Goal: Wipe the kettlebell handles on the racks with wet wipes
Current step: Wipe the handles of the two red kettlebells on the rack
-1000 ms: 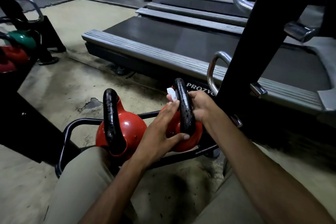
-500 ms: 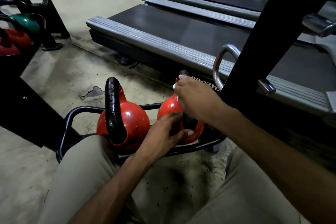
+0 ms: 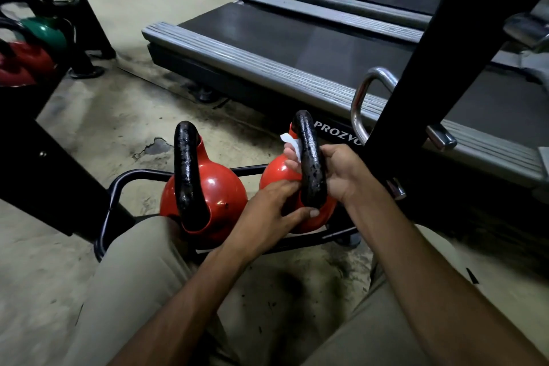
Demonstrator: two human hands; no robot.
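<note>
**Hands on the right-hand kettlebell**

Curls right hand [image 3: 335,169] round the black handle [image 3: 309,157] of the right red kettlebell [image 3: 274,171], pinning a white wet wipe [image 3: 289,140] against the handle's left side under the fingertips. Clasps the handle's near base with left hand [image 3: 267,211], thumb across the front. Works at a low black tubular rack [image 3: 130,178] on the floor, with a second red kettlebell [image 3: 221,196] just beside the first, on its left. Faces a treadmill [image 3: 267,47] beyond.

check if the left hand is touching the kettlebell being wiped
Touching: the head view shows the left hand gripping the kettlebell, fingers on its red body, thumb below the handle.
</note>
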